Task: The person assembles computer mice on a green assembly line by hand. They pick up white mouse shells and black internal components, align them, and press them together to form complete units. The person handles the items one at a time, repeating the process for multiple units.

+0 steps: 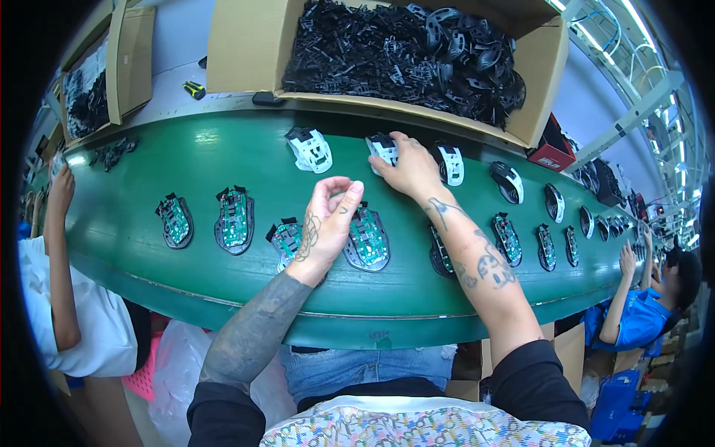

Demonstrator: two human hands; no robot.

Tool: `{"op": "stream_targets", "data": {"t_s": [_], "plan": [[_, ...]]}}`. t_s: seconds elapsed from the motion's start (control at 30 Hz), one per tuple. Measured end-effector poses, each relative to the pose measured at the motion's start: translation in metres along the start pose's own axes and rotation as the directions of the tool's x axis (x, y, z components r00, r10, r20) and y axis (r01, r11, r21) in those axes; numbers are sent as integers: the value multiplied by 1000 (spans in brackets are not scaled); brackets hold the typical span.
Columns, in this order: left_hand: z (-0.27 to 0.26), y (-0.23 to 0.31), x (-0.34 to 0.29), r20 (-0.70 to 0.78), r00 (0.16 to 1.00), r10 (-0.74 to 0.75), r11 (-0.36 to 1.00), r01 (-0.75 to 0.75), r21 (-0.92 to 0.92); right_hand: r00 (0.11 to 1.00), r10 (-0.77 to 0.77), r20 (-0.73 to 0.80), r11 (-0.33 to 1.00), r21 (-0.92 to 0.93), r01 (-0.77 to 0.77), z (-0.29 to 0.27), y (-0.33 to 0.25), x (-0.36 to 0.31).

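My right hand (412, 170) reaches to the far side of the green work surface, its fingers closed around a white-and-black computer mouse shell (380, 147). Part of that shell is covered by the hand. Closer to me, my left hand (328, 217) hovers with curled fingers and thumb drawn together; whatever may be in them cannot be made out. Beneath and beside it lie mouse bases with green circuit boards, one partly covered (284, 243) and another (369, 240) just to its right. A similar white shell (313, 153) stands left of the held one, another (451, 165) to its right.
Past the green surface (201, 287) stands a big cardboard box (547, 71) of black plastic parts. A yellow-black utility knife (194, 90) lies left of it, a red box (554, 146) right. More circuit-board bases (235, 220) line the surface. Co-workers (637, 313) sit at both sides.
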State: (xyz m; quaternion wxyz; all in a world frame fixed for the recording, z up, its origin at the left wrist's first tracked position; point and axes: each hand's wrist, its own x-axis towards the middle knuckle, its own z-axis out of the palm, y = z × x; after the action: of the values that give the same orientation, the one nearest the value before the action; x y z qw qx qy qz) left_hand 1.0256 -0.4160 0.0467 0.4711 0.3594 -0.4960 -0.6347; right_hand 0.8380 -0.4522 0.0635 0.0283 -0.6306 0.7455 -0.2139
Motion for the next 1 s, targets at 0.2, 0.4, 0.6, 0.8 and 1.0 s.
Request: {"op": "stream_targets", "data": {"t_s": [0.2, 0.4, 0.6, 0.8, 1.0], "plan": [[-3, 13, 1, -50, 997, -51, 941, 31, -336, 932, -132, 339, 461, 853, -245, -24, -18, -13], [-9, 15, -4, 83, 995, -58, 875, 91, -476, 972, -227, -54, 722, 660, 205, -42, -14, 9], [-9, 14, -3, 65, 996, -55, 900, 78, -429, 978, 198, 57, 951, -251, -178, -62, 53, 121], [-12, 16, -1, 80, 995, -64, 922, 90, -377, 920, 291, 263, 952, -180, -249, -80, 61, 138], [-21, 19, -4, 105, 992, -69, 938, 101, -332, 991, 128, -40, 986, 110, -123, -92, 54, 103]]}}
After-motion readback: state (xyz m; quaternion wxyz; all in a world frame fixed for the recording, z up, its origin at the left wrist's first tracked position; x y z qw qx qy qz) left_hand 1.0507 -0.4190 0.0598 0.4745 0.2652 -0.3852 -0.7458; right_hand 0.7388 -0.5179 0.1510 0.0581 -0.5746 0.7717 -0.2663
